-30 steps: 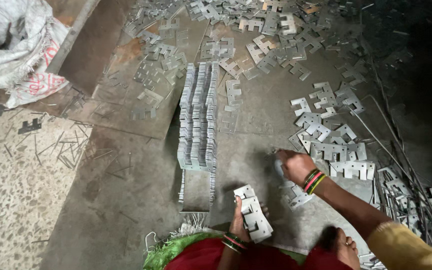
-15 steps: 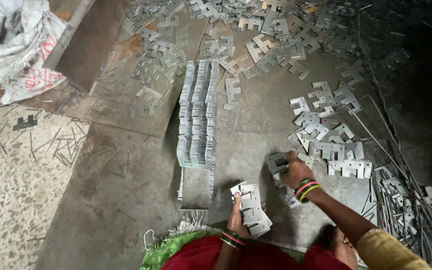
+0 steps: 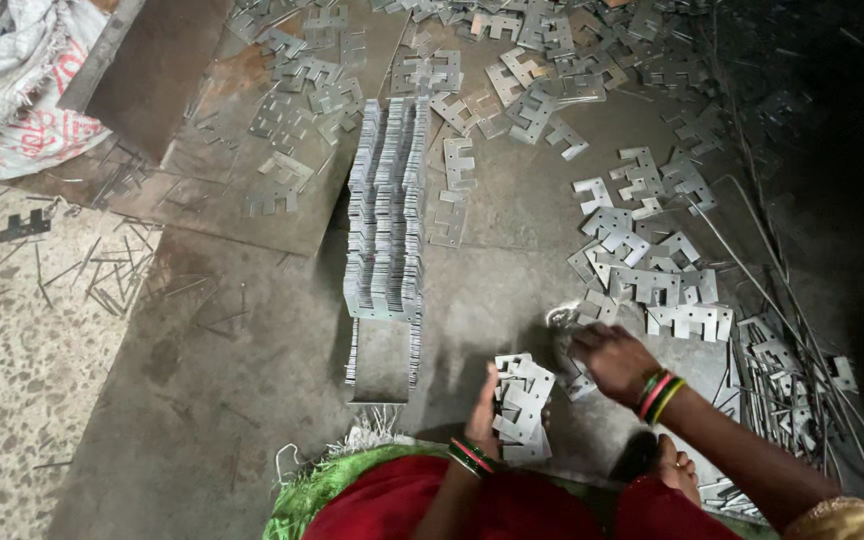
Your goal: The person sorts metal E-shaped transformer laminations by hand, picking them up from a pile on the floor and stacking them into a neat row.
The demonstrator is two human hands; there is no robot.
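Left hand (image 3: pixel 485 415) pinches a fanned bundle of stamped metal plates (image 3: pixel 522 405) (edges uneven) while right hand (image 3: pixel 614 358), fingers curled, grips loose plates (image 3: pixel 574 372) beside it; square each before adding.

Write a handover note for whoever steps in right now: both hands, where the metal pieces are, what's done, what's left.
Left hand: holds a small stack of stamped plates.
Right hand: closed on loose plates on the floor.
Done: a long packed row of plates stands on edge ahead.
Left: scattered plates to the right and many more farther away still lie loose.
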